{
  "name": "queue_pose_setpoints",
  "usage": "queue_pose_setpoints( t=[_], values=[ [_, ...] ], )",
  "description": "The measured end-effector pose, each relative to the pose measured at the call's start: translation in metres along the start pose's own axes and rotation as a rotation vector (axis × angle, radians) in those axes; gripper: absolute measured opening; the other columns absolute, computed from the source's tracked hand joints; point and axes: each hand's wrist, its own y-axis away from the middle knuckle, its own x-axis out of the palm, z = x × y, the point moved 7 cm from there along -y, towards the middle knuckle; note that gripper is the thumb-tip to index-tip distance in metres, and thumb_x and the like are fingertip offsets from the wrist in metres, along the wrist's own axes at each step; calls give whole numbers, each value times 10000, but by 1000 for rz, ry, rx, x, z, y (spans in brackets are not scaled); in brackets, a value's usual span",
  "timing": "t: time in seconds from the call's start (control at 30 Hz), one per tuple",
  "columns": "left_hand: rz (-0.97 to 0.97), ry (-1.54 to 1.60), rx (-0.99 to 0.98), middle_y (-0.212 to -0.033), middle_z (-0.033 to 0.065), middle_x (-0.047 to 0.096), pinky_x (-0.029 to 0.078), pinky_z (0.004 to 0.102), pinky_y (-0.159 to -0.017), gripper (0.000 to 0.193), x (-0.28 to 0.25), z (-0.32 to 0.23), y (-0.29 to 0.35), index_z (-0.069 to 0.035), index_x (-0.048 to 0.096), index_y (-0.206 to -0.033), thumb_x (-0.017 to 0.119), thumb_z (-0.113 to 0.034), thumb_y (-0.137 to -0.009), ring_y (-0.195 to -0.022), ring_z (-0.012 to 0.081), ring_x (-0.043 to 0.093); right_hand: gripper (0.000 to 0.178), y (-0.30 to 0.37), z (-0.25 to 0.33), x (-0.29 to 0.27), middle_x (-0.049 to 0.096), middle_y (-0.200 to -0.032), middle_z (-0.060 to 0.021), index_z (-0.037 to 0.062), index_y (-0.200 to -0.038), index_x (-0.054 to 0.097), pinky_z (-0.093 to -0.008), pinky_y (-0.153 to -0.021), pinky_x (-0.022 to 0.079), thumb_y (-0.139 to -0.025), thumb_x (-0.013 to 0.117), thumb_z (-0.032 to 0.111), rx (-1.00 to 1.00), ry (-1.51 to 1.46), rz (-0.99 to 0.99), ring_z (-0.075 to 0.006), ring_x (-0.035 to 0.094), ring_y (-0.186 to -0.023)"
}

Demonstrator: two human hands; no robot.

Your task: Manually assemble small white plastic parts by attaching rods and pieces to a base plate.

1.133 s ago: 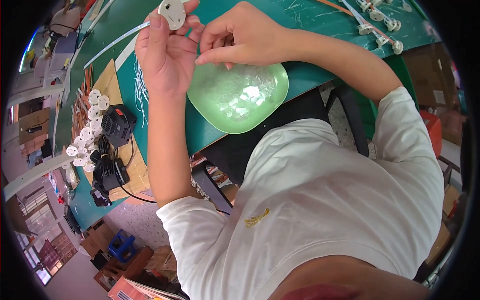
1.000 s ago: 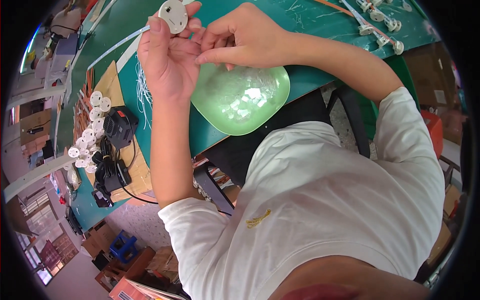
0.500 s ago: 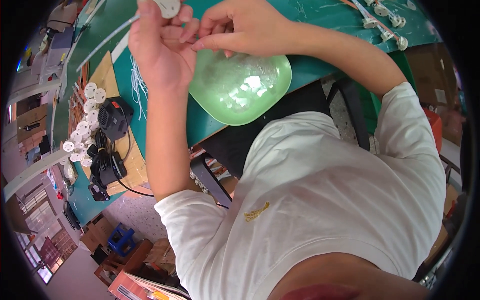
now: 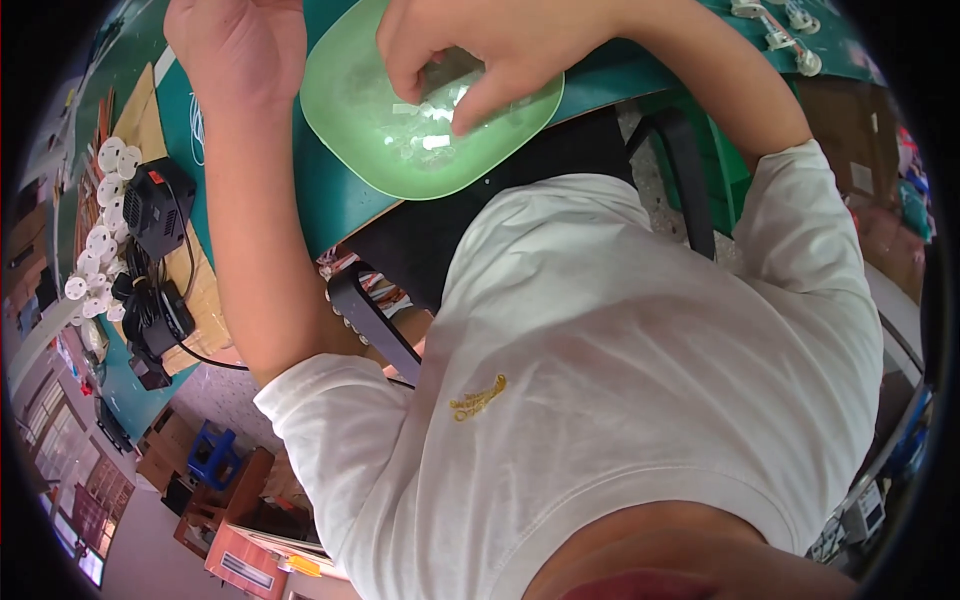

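Note:
My right hand (image 4: 500, 50) reaches down into a green bowl (image 4: 345, 165), its thumb and forefinger apart. Small clear, shiny flat pieces (image 4: 435, 142) lie in the bowl around the fingertips, and I see none gripped between them. At the upper left, my left hand (image 4: 240, 45) is beside the bowl. Its fingers are cut off by the top edge of the picture, so what it holds is out of sight.
On the green table (image 4: 330, 205) to the left are many white round discs (image 4: 100, 240) with orange wires, a black boxy device (image 4: 160, 210) and a black cable. White wires (image 4: 197, 130) lie near my left forearm. More white wired parts (image 4: 780, 38) sit at the far right.
My right hand has moved from beside my left hand into the bowl, its fingers parting. My left hand, earlier holding a white round disc with a cable, has shifted partly out of view. The whole view has shifted.

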Motion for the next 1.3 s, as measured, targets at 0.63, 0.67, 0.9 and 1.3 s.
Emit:
queue_pose_setpoints(
  t=[0.63,0.67,0.9,1.3],
  values=[
    [16,-83,-67,-919,109,709,447,194,-595,302,4,8,2,-26,655,-992,615,-324,-959,-647,65,567,154,0,-5,-1,636,-707,-163,6,-813,669,-394,-634,493,-706,708,111,-5,139,-81,-348,629,-688],
    [21,-81,-67,-919,109,709,447,194,-595,302,5,8,1,-26,655,-992,615,-324,-959,-647,65,567,154,-1,-6,2,636,-707,-163,6,-813,669,-394,-634,493,-706,708,111,-2,141,-84,-348,629,-688],
    [54,-48,-68,-919,105,710,446,192,-596,307,12,9,-1,-30,659,-985,619,-333,-955,-640,68,563,114,-9,31,-25,661,-750,-145,6,-812,666,-379,-639,493,-763,678,108,158,28,-94,-318,643,-695],
    [33,-86,-91,-896,98,708,439,186,-582,292,7,10,2,-36,657,-979,620,-325,-956,-635,66,564,142,3,-10,-1,691,-724,-125,-7,-896,669,-308,-621,508,-771,692,55,138,-287,-175,-210,668,-641]
  ],
)
